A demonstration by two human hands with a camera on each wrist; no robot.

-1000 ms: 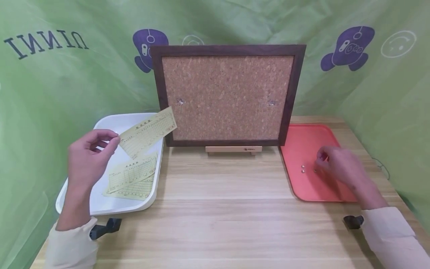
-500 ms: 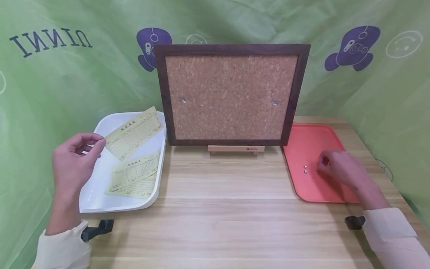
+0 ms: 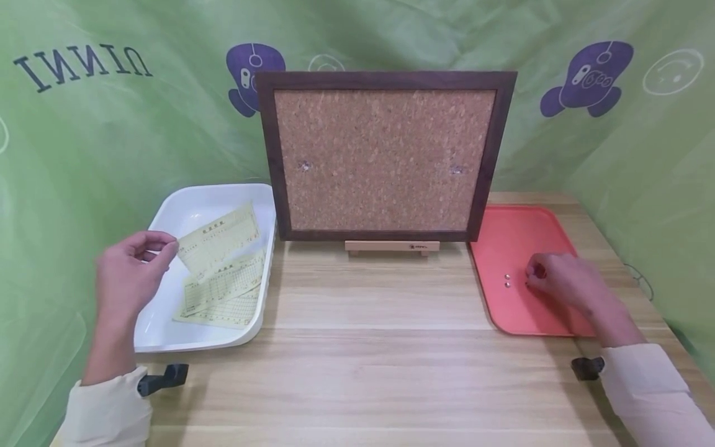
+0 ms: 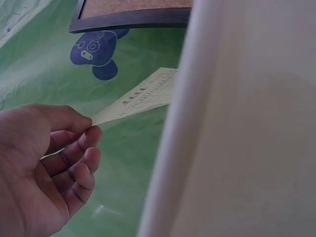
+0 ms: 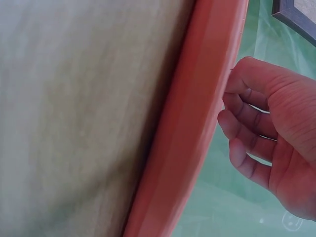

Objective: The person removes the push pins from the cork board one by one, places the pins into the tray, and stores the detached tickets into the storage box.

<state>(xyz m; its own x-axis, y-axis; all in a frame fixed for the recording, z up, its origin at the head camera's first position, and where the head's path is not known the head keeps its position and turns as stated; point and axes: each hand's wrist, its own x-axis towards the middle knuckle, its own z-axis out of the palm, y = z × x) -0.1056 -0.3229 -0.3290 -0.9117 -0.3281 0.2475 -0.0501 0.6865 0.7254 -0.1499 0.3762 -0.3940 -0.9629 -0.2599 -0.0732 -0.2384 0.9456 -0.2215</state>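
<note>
In the head view my left hand (image 3: 127, 273) pinches the left corner of a pale yellow printed form slip (image 3: 220, 239) between thumb and index finger. The slip slants above the white tray (image 3: 153, 323), where more such slips (image 3: 226, 288) overlap. The left wrist view shows the pinched corner of the held slip (image 4: 140, 98). Over the red tray (image 3: 516, 236), the thumb and index finger of my right hand (image 3: 570, 282) pinch a tiny thumbtack, mostly hidden; a thin point sticks out at the fingertips in the right wrist view. Two small silver tacks (image 3: 507, 280) lie beside that hand.
Between the trays a dark-framed cork board (image 3: 385, 161) stands upright on a small wooden stand (image 3: 391, 246), with a worn spot near each side. Green printed cloth (image 3: 184, 124) hangs behind and at both sides. The wooden table (image 3: 357, 360) runs in front.
My left hand has drawn left and slightly down with the slip, which has moved from the board's lower left corner back over the white tray. The right hand stays almost in place.
</note>
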